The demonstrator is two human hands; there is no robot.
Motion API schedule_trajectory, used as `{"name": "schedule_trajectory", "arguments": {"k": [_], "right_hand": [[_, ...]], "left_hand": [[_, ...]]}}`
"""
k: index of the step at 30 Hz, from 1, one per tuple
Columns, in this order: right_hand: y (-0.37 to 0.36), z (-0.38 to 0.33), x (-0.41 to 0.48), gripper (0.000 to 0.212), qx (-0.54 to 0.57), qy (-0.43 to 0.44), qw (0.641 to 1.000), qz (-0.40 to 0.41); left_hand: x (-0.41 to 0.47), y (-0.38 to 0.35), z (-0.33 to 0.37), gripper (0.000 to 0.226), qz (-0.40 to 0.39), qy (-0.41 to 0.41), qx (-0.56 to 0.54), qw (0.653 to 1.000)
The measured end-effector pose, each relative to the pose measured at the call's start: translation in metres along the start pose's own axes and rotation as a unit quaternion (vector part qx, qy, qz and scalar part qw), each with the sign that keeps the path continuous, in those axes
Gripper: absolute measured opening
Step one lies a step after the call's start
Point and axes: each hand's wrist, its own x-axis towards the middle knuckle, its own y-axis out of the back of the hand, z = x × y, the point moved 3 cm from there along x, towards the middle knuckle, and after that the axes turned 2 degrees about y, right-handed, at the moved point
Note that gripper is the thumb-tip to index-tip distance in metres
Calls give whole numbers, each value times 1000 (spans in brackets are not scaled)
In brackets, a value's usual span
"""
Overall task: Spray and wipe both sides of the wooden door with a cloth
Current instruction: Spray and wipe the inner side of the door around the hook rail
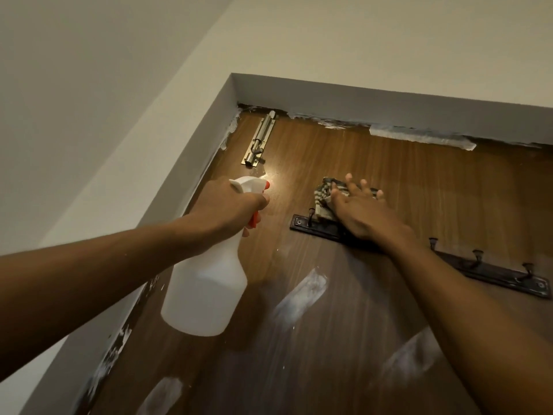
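Pressing cloth [324, 193] on streaked wooden door [419, 190]: right hand [365, 214] flat | left hand [230, 205] grips spray bottle [206, 295]

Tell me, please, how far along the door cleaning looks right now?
Early on this side, I think. Done: a wet sheen near the bolt suggests the upper door has been sprayed. In hand: the left hand grips the spray bottle, while the right hand presses the cloth flat above the hook rail. Left: white smears lower down need wiping, and the other side is out of view.
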Motion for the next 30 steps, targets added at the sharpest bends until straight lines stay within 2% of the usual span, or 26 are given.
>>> {"name": "schedule_trajectory", "arguments": {"k": [4, 9, 12, 21, 26, 28, 30], "right_hand": [[6, -30, 35, 65, 1, -22, 1000, 10], [6, -61, 28, 60, 34, 58, 998, 11], [12, -50, 9, 58, 91, 66, 993, 29], [25, 19, -22, 59, 64, 65, 995, 45], [39, 55, -28, 55, -43, 98, 993, 53], [45, 68, -32, 56, -86, 100, 990, 46], [53, 82, -39, 67, -125, 97, 987, 41]], "left_hand": [[10, 4, -5, 46, -2, -6, -14, 1000], [14, 7, -4, 52, -21, -8, -34, 999], [11, 1, -1, 48, -33, -3, -51, 998], [3, -25, 7, 27, -65, 11, -94, 993], [1, -36, 13, 44, -59, 5, -75, 995], [0, -40, 15, 43, -60, 3, -77, 995], [-3, -44, 18, 40, -62, 7, -84, 994]]}}
